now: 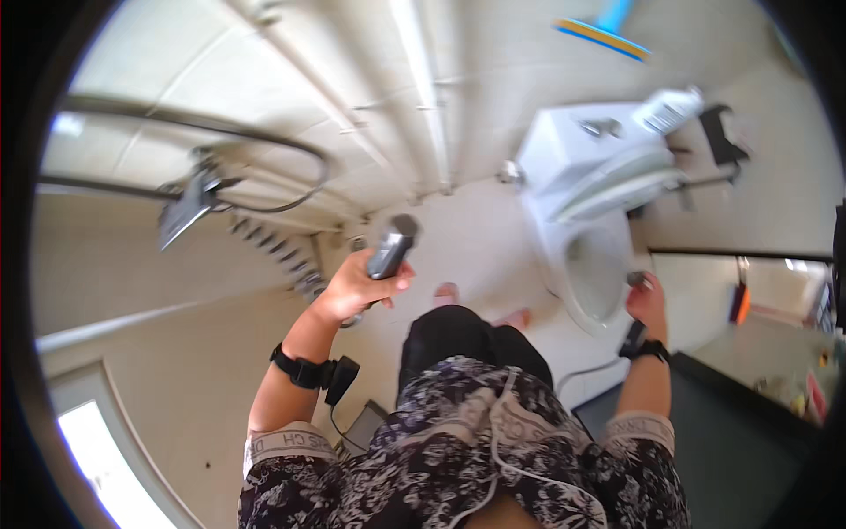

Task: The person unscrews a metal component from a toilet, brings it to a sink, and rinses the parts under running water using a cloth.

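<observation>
My left hand [357, 288] is shut around a grey hand shower head [392, 247], held out over the tiled floor, its ribbed metal hose [278, 247] trailing off to the left. My right hand [646, 300] is closed on a small dark object at the right rim of the white toilet bowl [592, 264]; what the object is cannot be made out. Both wrists wear black bands. My feet [480, 304] show on the floor between the two hands.
A white toilet tank [586, 145] stands against the wall with a white bottle [667, 109] on it. A wall-mounted shower fitting [189, 203] sits at left beside vertical pipes [423, 88]. A dark counter [731, 432] lies at lower right, below a mirror [758, 300].
</observation>
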`<state>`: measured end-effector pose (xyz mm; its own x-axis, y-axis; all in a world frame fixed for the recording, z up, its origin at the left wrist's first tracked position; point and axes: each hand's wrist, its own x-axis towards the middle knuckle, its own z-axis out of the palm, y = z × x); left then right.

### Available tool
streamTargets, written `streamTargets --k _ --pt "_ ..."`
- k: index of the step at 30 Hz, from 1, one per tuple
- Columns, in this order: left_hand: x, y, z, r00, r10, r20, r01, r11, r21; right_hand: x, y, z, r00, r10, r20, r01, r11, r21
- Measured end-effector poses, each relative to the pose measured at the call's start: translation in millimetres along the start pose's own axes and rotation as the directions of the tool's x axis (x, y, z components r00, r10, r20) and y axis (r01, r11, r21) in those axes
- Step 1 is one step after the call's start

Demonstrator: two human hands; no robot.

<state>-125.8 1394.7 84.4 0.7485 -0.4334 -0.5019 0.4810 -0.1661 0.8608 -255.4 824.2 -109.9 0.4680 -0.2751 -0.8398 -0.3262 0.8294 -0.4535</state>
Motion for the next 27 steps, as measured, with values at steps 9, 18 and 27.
streamTargets --k 9,18,27 --pt "162.7 -18.0 223.4 0.951 -0.195 0.242 0.159 0.974 0.16 31.3 43.8 6.0 0.999 -0.01 0.042 0.001 0.978 0.209" --pt "139.6 -51.7 323.7 0.949 -0.211 0.236 0.011 0.766 0.642 29.6 27.6 -71.1 0.988 0.048 0.145 -0.079 0.973 0.217" --pt "41.0 -66.9 156.8 0.955 0.065 -0.29 0.252 0.34 0.906 42.8 12.6 -76.8 0.984 0.015 0.179 -0.037 0.992 0.121"
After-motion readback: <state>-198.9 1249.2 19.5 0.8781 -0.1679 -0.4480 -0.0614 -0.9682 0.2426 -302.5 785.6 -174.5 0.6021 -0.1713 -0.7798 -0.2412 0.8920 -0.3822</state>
